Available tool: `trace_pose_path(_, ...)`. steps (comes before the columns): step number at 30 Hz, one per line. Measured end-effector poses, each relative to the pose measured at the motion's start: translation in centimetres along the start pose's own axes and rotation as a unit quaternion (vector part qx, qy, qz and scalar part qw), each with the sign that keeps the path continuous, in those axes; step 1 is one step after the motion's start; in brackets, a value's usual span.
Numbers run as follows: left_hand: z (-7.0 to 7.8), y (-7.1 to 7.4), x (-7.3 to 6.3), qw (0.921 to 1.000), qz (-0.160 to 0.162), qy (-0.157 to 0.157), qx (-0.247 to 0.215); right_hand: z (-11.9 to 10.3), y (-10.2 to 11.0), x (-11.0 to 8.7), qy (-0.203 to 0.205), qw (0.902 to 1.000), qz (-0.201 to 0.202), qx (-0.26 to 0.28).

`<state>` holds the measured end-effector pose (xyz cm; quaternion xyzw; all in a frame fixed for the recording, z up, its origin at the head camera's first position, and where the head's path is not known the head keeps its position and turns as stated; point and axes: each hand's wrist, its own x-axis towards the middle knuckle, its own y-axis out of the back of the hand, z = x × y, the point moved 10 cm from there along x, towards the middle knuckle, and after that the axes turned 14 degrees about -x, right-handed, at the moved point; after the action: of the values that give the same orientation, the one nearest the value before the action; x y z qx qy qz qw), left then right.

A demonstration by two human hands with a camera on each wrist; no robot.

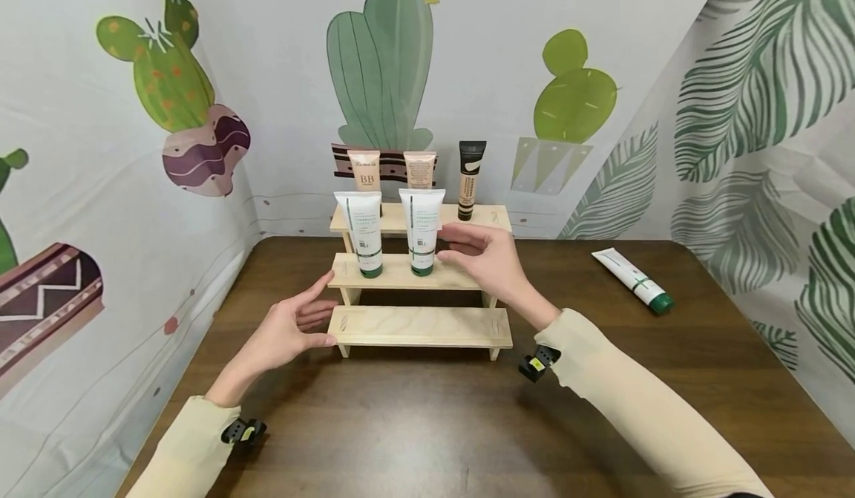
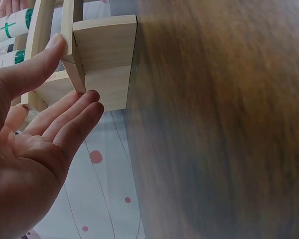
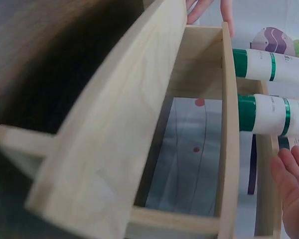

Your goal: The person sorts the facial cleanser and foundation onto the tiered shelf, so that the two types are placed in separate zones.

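My left hand (image 1: 283,332) is at the left end of a three-step wooden display stand (image 1: 421,326). Its thumb touches the lowest step's corner, and in the left wrist view its fingers (image 2: 72,119) extend, fairly straight, by the stand's side. Two white squeeze tubes with green caps stand upright on the middle step: a left tube (image 1: 364,234) and a right tube (image 1: 422,232). Close against the right tube's right side is my right hand (image 1: 486,260), fingers extended. The right wrist view shows only part of that hand (image 3: 295,184), beside the tubes.
On the top step stand two beige tubes, a BB tube (image 1: 365,171) and another beige tube (image 1: 421,170), plus a black-capped tube (image 1: 470,182) at right. Another white tube (image 1: 633,280) lies on the brown table (image 1: 414,431) to the right. A cactus-print cloth (image 1: 280,75) hangs behind.
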<state>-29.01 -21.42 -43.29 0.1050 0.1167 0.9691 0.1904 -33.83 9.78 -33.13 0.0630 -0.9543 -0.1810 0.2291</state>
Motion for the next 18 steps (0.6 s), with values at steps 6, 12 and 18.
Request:
trace_pose_path(6,-0.1,0.0,-0.1,1.0,0.0,-0.001,0.002,0.7,2.1,-2.2,0.014,0.9988,-0.001,-0.048)
trace_pose_path(12,-0.1,-0.2,-0.1,1.0,-0.002,-0.001,0.001,2.3,5.6,-4.8,0.004,0.9963,0.011,-0.085)
trace_pose_path(18,0.0,0.0,0.0,1.0,-0.003,0.0,-0.001,4.2,9.3,-7.2,-0.014,0.9927,0.019,-0.118)
